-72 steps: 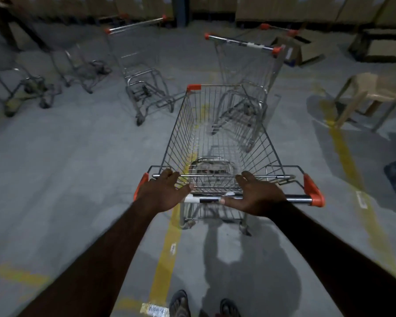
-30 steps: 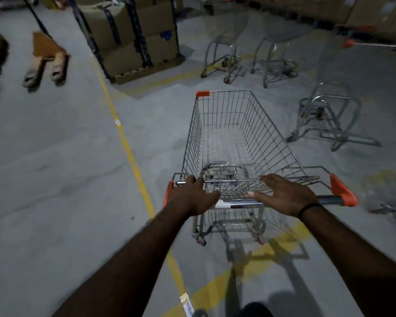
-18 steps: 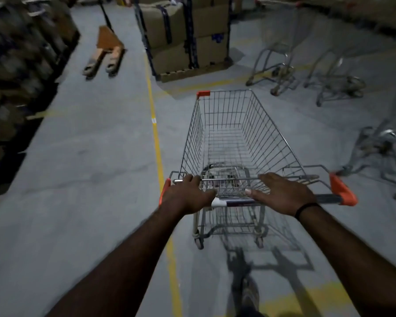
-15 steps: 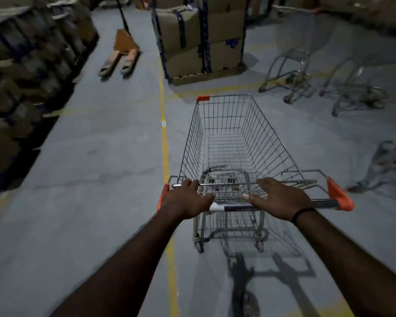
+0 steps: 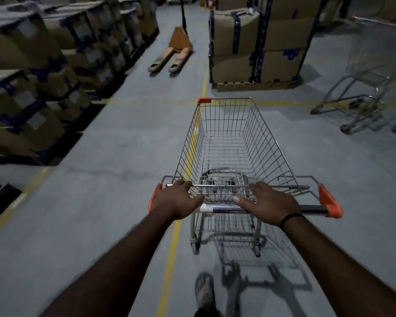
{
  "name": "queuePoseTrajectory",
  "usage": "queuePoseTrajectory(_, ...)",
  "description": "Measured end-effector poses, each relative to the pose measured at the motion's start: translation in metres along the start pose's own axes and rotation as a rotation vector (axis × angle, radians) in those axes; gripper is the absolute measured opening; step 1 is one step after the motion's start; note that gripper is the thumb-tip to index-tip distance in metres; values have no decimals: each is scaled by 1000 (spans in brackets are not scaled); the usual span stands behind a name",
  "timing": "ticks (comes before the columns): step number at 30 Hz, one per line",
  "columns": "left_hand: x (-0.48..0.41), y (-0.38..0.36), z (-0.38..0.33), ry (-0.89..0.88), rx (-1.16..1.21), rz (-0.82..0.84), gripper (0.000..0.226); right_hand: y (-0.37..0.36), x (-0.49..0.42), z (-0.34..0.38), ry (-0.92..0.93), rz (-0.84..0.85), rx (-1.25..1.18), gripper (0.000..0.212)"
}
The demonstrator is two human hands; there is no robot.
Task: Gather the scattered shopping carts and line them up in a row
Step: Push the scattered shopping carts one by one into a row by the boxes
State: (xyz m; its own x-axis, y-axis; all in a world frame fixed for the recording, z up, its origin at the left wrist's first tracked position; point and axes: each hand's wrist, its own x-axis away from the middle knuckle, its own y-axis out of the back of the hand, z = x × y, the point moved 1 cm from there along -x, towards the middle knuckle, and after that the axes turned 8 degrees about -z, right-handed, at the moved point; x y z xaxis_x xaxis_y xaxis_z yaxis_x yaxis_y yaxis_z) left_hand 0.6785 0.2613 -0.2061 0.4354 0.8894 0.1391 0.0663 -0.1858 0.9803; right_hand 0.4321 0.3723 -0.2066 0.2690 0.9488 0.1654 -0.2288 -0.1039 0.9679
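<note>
cart [image 5: 264,143]: empty wire basket, orange corner caps, straddles yellow floor line [image 5: 169,259]
left hand [image 5: 176,200]: curled over handle [image 5: 220,209], left end
right hand [image 5: 269,200]: lies on handle, fingers stretched forward, thumb out
other cart [image 5: 357,106]: far right, blurred
pallet jack [image 5: 172,53]: ahead in the aisle
stacked cartons [image 5: 256,42]: beyond the cart
sandalled foot [image 5: 204,291]: bottom edge

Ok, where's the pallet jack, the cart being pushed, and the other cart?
pallet jack [image 5: 180,40]: head view, orange body.
pushed cart [image 5: 204,100]: head view, orange front corner.
other cart [image 5: 354,102]: head view, lower frame.
</note>
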Motion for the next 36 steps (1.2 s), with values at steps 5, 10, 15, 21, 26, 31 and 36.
queuePoseTrajectory(5, -95, 12, 10, 29, -6, -23, 81, 16, -97, -4, 43, -20, 3, 107)
queuePoseTrajectory(10, -200, 24, 14, 40, 5, -20, 82, 38, -205, -13, 46, -19, 17, 106)
queuePoseTrajectory(15, -297, 42, 18, 55, 41, -3, 83, 59, -304, -22, 33, -25, -4, 104)
queuePoseTrajectory(21, -388, 56, 26, 76, 50, 1, 82, 76, -401, -25, 55, -19, 17, 102)
queuePoseTrajectory(26, -480, 68, 25, 109, 53, -29, 80, 96, -500, -39, 101, -46, 14, 99)
queuePoseTrajectory(31, -567, 76, 14, 181, 61, -34, 81, 117, -598, -60, 173, -46, 41, 97)
queuePoseTrajectory(36, -643, 86, -1, 291, 99, -34, 85, 142, -691, -80, 250, 5, 41, 99)
